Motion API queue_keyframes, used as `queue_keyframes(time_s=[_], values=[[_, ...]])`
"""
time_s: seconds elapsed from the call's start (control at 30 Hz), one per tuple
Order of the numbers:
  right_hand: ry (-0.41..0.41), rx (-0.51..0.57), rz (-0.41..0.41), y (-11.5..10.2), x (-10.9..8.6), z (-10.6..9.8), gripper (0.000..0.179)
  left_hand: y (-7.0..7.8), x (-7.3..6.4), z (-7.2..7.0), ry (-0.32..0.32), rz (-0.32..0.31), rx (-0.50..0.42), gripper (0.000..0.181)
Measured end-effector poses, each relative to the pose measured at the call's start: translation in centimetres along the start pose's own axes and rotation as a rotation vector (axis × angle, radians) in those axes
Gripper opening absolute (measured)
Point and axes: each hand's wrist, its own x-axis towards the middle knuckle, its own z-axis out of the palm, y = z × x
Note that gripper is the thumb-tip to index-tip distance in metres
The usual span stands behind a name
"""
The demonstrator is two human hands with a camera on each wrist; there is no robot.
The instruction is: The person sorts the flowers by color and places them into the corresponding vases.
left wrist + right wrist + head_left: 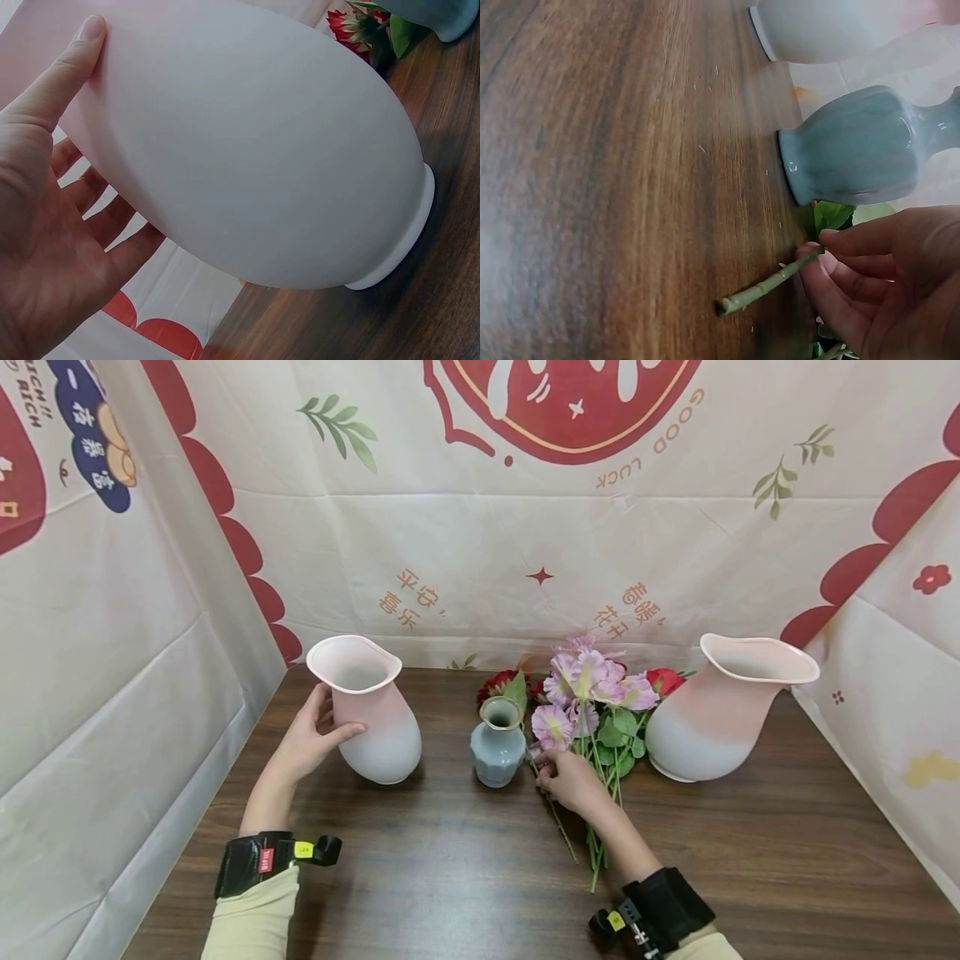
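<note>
The right hand (573,783) pinched a stem (769,291) just beside the blue vase (497,756); a sideways sweep could have toppled that vase, and a snag could have dragged the flowers (588,681). The left hand (311,739), clamped on one side of the left pink vase (382,739) on the bench (450,877), risked tipping it by pulling.

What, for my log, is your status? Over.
Left hand holds pink vase. Right hand pinches flower stem. Possible obstacle: small blue vase close by right hand.
</note>
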Motion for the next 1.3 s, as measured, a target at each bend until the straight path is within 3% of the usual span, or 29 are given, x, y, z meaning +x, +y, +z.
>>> queue_keyframes(time_s=[0.37, 0.5, 1.03, 1.3], values=[[0.002, 0.125, 0.018, -0.1, -0.3, -0.08, 0.024, 0.05, 0.13, -0.1, -0.006, -0.007, -0.016, 0.079], [-0.01, 0.219, 0.03, 0.03, -0.32, -0.06, 0.024, -0.01, 0.08, -0.12, -0.007, -0.008, -0.011, 0.079], [-0.152, 0.586, 0.085, 0.4, -0.15, -0.46, 0.039, -0.03, -0.08, 0.02, -0.002, 0.001, 0.001, 0.078], [-0.168, 0.681, 0.093, 0.43, -0.39, -0.76, 0.043, -0.02, -0.14, 0.13, -0.001, -0.008, 0.004, 0.08]])
